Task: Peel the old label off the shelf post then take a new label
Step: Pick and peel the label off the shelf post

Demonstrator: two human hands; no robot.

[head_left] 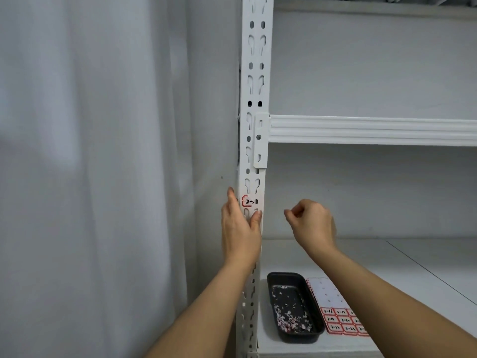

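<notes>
The white perforated steel shelf post [254,140] is steadied by the left hand [238,226], fingers spread around it. The red-bordered paper label [249,201], just above the thumb, is best lifted at a corner by the right hand [311,223], fingertips pinched on nothing discernible.

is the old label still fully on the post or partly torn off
Partly off. On the shelf post, the old label shows its red border only on the left; its right part is gone. The right hand is pinched shut beside it.

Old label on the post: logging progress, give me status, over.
Left hand braces shelf post, thumb just under old label. Right hand off the post, fingertips pinched. Label partly on. New labels sheet untouched; nothing blocking.
</notes>
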